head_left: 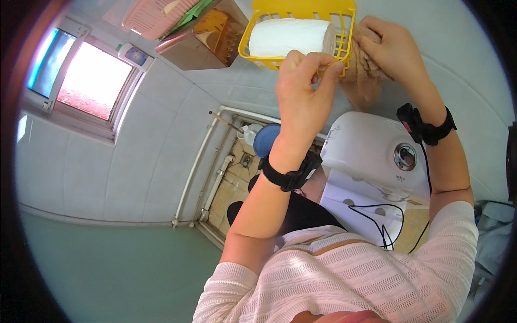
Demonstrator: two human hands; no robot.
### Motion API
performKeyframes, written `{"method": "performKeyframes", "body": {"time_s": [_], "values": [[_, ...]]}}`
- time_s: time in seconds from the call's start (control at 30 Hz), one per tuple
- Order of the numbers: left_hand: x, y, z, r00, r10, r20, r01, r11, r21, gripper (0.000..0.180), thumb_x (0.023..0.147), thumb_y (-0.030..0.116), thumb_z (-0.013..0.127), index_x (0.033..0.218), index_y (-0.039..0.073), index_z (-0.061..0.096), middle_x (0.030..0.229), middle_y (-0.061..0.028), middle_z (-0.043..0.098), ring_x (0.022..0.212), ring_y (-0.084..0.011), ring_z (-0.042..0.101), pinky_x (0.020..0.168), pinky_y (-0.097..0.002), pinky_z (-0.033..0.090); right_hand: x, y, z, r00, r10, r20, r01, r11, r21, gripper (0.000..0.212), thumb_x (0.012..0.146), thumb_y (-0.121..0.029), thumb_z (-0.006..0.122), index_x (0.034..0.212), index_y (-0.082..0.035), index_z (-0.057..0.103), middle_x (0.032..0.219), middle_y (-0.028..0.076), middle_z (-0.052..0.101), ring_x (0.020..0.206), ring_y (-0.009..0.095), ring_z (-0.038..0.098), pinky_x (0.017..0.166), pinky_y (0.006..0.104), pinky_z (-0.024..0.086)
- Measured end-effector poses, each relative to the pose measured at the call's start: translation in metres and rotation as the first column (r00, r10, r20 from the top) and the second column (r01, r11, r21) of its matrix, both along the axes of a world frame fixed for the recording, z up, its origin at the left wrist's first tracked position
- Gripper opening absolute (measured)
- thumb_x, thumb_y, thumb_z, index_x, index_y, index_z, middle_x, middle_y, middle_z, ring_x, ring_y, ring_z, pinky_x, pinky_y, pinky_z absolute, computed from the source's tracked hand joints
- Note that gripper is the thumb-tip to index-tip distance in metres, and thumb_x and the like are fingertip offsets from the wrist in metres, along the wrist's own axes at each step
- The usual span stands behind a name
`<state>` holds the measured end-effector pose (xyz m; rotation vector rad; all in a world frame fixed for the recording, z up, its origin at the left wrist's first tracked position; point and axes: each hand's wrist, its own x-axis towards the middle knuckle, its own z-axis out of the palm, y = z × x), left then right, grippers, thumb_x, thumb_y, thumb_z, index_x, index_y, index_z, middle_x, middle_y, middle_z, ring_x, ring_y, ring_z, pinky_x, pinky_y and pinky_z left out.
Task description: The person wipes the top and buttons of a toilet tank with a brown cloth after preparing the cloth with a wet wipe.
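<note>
A yellow slatted plastic basket [301,6] is at the top of the head view, beside the tiled wall. Inside it a white paper roll [288,37] lies on its side. My left hand [308,86] is closed in a pinch at the basket's near right corner, its thumb and forefinger meeting on the rim. Just right of the basket, my right hand [396,51] grips a bunched brown cloth [363,81], pressed up against the basket's side. Part of the cloth hangs below the hand. Its fingertips are partly hidden in the folds.
Below my hands stands a white toilet [371,148] with a round silver button. A brown translucent box [215,40] and pink basket [153,16] sit upper left. A bottle [134,55] is by the window. Pipes [196,161] run along the wall; a blue round lid [266,140] lies low.
</note>
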<state>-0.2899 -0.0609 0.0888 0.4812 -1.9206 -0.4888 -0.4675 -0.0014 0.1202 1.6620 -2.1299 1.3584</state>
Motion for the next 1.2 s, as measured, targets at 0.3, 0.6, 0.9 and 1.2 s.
{"method": "performKeyframes", "body": {"time_s": [0.3, 0.6, 0.9, 1.2], "values": [[0.002, 0.003, 0.003, 1.0, 0.004, 0.014, -0.005, 1.0, 0.03, 0.009, 0.081, 0.013, 0.071, 0.086, 0.006, 0.069, 0.071, -0.0002, 0.046, 0.067, -0.0111, 0.043, 0.063, -0.0245, 0.039, 0.001, 0.019, 0.017, 0.997, 0.056, -0.049, -0.055, 0.998, 0.033, 0.025, 0.082, -0.027, 0.058, 0.086, -0.002, 0.064, 0.071, 0.015, 0.061, 0.064, 0.027, 0.057, 0.061, 0.0377, 0.047], [-0.003, 0.001, -0.001, 1.0, -0.004, -0.002, 0.004, 1.0, -0.006, 0.009, 0.082, 0.013, 0.071, 0.085, 0.005, 0.068, 0.071, -0.0003, 0.046, 0.066, -0.0118, 0.042, 0.062, -0.0252, 0.039, -0.004, 0.003, -0.006, 0.995, 0.074, -0.071, -0.069, 0.995, 0.067, 0.024, 0.084, -0.024, 0.059, 0.09, -0.001, 0.062, 0.067, 0.013, 0.059, 0.058, 0.02, 0.054, 0.059, 0.0323, 0.046], [-0.001, 0.0, -0.002, 1.0, -0.024, -0.012, 0.025, 1.0, 0.016, 0.009, 0.081, 0.013, 0.071, 0.085, 0.005, 0.068, 0.071, -0.0004, 0.047, 0.067, -0.0118, 0.042, 0.062, -0.025, 0.039, 0.002, 0.003, -0.005, 0.989, 0.063, -0.133, -0.068, 0.997, -0.035, 0.027, 0.082, -0.026, 0.06, 0.088, 0.0, 0.06, 0.068, 0.017, 0.059, 0.057, 0.03, 0.051, 0.058, 0.0362, 0.046], [0.0, 0.002, 0.005, 1.0, -0.03, -0.003, 0.03, 0.999, 0.018, 0.009, 0.081, 0.014, 0.072, 0.087, 0.006, 0.069, 0.071, -0.0008, 0.046, 0.067, -0.0115, 0.043, 0.062, -0.025, 0.039, 0.0, 0.01, 0.001, 0.984, 0.039, -0.175, -0.026, 0.997, 0.077, 0.03, 0.078, -0.028, 0.058, 0.086, 0.0, 0.063, 0.076, 0.023, 0.062, 0.07, 0.039, 0.06, 0.065, 0.0452, 0.048]]}}
